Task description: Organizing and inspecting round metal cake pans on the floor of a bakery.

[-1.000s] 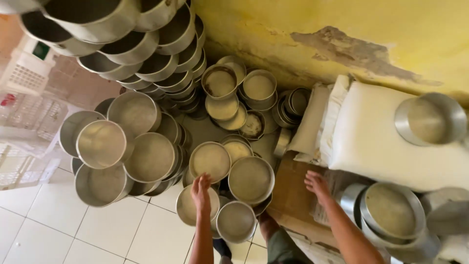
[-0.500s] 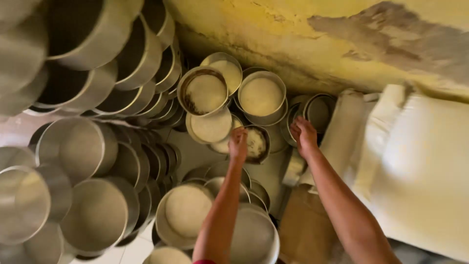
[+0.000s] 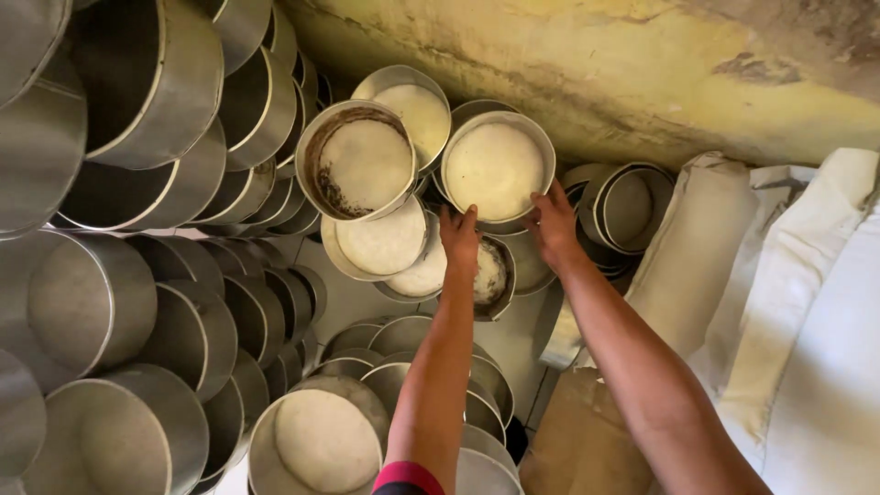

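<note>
Metal round pan point(image 3: 497, 170) — mouth facing up — gripped by both hands point(image 3: 507, 234).

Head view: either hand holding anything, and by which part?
Both hands grip the round metal pan with a pale floured bottom by its near rim: left hand at the lower left edge, right hand at the lower right.

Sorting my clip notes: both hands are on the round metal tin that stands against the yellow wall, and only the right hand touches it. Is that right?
Not quite. The head view shows both hands on the round metal tin against the yellow wall: the left hand at its lower edge, the right hand at its lower right edge.
</note>
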